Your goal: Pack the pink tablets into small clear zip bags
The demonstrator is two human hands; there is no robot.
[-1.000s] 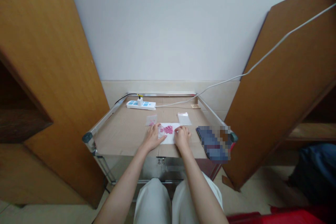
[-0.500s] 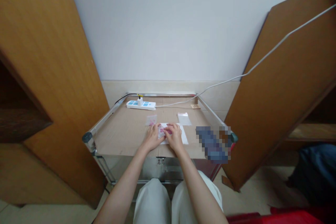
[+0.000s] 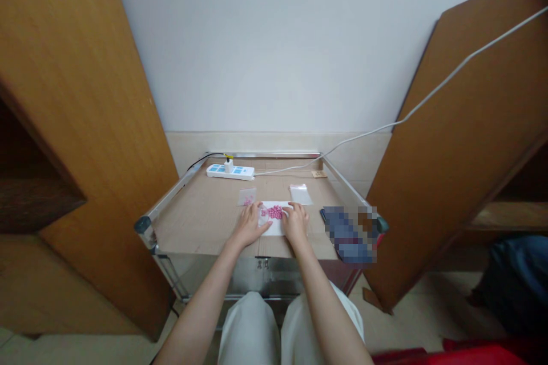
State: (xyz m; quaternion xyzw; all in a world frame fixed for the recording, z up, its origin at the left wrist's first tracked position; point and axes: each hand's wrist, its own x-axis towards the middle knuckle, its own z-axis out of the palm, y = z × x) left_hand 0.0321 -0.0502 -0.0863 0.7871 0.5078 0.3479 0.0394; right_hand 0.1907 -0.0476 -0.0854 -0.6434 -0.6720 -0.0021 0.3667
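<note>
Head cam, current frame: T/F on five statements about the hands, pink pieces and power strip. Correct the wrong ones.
1. The left hand is at a small clear bag with pink pieces inside. True.
2. The right hand is beside the pink pile on the white sheet. True.
3. The pink pile is under the left palm. False: it is in view between the two hands.
4. A white plug sits in the power strip. True.
5. The power strip is nearer the person than the white sheet. False: it lies beyond the sheet, toward the wall.
</note>
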